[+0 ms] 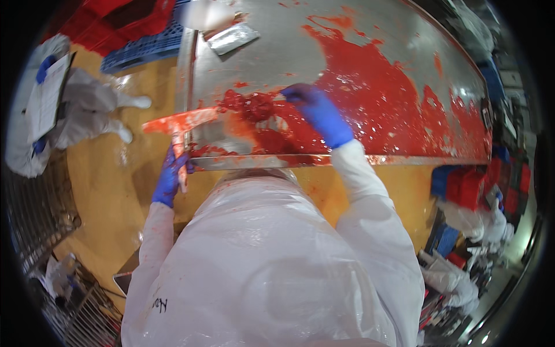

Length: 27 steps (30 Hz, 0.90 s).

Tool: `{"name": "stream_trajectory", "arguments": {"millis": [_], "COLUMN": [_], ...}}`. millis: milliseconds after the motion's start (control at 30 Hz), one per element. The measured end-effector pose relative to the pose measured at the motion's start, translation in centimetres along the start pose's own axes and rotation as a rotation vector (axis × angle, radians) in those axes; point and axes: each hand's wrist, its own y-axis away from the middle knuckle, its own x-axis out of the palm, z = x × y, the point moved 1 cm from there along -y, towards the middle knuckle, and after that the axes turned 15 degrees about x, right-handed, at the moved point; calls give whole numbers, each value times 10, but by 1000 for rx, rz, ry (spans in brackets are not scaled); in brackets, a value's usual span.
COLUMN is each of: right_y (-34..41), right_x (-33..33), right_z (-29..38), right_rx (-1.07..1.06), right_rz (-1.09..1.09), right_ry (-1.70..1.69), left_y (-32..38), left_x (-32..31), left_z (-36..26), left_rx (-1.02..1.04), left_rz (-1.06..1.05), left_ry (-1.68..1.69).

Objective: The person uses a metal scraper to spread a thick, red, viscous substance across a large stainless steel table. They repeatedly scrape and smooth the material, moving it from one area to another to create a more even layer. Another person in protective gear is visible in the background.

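My left hand (pixel 170 173), in a blue glove, is closed around the handle of a red-smeared hand squeegee (pixel 180 123). The squeegee's head is raised at the left front corner of a stainless steel table (pixel 269 56). My right hand (pixel 318 115), also gloved in blue, reaches over the table with its fingers curled. Its fingertips are beside a clump of wet red scraps (pixel 249 104); whether they grip any of it I cannot tell. A wide pool of red liquid (pixel 377 99) with small pale bits covers the table's middle and right.
A silvery flat object (pixel 233 39) lies at the table's far left, near a blurred white round thing (pixel 207 15). Red crates (pixel 112 21) stand on a blue pallet (pixel 143 47). At left, a person (pixel 82 95) holds a clipboard (pixel 48 95). Other people (pixel 455 277) are at right.
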Motion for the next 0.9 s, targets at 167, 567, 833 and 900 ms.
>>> {"name": "stream_trajectory", "arguments": {"millis": [167,567,833,900], "right_y": [11,14,64,58], "right_x": [0,-104,-190,-127], "right_z": [-52,-216,-188,-180], "right_rx": [-239,192,466,221], "right_rz": [-186,-525,-658,-735], "right_ry": [609,1130,453,825], "left_y": [1,4,1,-6], "left_x": [4,10,53,83], "left_z": [-2,-3,-35,-56], "left_rx": [17,4,94,118], "left_rz": [-20,-82,-163,-163], "left_ry": [-25,-146,-195,-162]}}
